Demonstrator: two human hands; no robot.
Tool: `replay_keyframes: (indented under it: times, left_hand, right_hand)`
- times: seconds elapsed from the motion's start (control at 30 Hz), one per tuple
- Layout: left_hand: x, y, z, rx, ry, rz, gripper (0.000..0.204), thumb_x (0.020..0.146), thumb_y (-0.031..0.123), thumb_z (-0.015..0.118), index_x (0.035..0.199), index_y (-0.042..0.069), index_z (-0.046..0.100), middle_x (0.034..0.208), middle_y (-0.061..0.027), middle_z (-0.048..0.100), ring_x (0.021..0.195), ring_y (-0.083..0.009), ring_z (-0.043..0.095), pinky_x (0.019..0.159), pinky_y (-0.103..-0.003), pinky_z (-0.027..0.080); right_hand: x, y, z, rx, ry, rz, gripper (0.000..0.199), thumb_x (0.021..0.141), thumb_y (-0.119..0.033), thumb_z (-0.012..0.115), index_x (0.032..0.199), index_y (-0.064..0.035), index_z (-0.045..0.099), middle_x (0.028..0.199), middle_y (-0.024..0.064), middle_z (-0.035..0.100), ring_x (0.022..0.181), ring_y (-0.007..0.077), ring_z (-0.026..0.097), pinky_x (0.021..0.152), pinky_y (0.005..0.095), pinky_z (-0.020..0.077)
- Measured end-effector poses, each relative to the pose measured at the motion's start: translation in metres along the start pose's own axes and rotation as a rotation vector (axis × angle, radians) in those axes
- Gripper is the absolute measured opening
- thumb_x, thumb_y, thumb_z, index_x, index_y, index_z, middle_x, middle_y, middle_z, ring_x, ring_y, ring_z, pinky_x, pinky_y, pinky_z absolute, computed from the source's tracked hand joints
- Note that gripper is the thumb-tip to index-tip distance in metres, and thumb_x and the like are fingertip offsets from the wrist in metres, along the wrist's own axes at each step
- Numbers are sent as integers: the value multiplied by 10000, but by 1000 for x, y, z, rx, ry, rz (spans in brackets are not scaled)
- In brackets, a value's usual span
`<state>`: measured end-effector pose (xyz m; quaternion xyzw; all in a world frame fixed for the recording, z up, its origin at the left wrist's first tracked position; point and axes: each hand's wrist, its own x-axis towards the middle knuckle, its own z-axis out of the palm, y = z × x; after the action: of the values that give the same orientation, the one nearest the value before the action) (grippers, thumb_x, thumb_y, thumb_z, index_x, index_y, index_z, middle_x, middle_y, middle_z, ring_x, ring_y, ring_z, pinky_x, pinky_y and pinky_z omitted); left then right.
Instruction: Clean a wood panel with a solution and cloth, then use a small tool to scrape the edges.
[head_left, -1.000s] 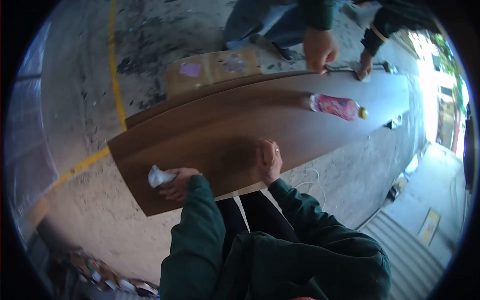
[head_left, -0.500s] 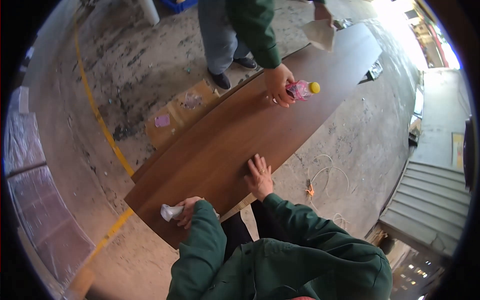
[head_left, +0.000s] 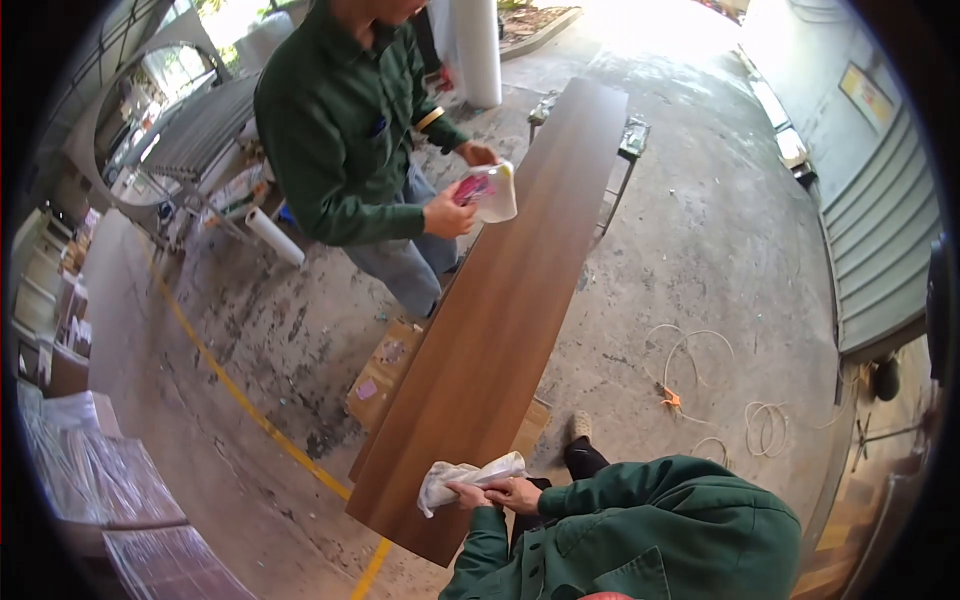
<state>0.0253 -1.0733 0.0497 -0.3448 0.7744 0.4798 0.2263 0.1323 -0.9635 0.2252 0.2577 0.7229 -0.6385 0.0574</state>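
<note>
A crumpled white cloth [head_left: 455,482] is bunched over the near end of a long brown wood-grain panel [head_left: 500,330]. My left hand [head_left: 468,495] grips it from the near side. Beside it, my right hand [head_left: 516,495] has its fingers closed on the cloth's right end, the two hands touching or nearly so. Across the panel, a person in a green shirt [head_left: 335,140] holds a clear bottle with a pink label [head_left: 474,188] against another white cloth [head_left: 497,205].
Metal stands [head_left: 633,140] support the panel's far end, and a flattened cardboard piece [head_left: 385,365] lies beside it. A pale hose with an orange fitting [head_left: 671,398] coils on the floor at right. Plastic-wrapped boxes [head_left: 165,560] stand at lower left.
My right hand has left the panel surface and joined my left at the cloth. The other person has raised the bottle off the panel to their cloth. The view has tilted up.
</note>
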Motion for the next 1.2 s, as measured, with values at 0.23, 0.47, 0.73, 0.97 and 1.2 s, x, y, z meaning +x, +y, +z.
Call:
replay_keyframes:
  times: [0.23,0.47,0.73,0.97,1.2]
  left_hand:
    - [-51,33,58,-175,-309,189,824,858,642,338,1184,-105,461,1172,-218,517,1006,-311,556,828,-414,466]
    - [-176,54,173,-471,-531,447,803,859,641,348,1221,-70,436,1194,-185,499,999,-297,552,836,-396,463]
    - [-372,56,244,-233,-711,592,724,888,571,388,1247,-57,373,1248,-161,446,1099,-261,470,927,-341,381]
    - [-368,45,284,-205,-752,527,668,895,547,393,1209,-42,417,1178,-150,497,1030,-240,508,875,-330,415]
    - [-363,82,332,-49,-786,523,581,876,441,494,1148,-72,489,1131,-172,552,1013,-254,546,844,-330,434]
  right_hand:
    - [-47,-17,-77,143,146,-90,267,845,-247,611,1039,-65,630,830,83,667,742,157,631,683,299,488]
    - [-103,-13,-183,191,338,-210,175,795,-174,660,903,-36,651,773,88,664,725,158,630,670,294,494]
    - [-157,34,-317,286,282,-160,164,779,-164,653,792,-7,608,711,33,603,674,102,543,632,261,453]
    - [-157,52,-364,490,47,-151,113,798,-136,618,810,-28,592,781,-16,566,758,72,498,714,226,408]
    - [-115,47,-413,346,138,-152,163,799,-165,644,827,-10,601,720,12,589,680,80,526,630,242,449]
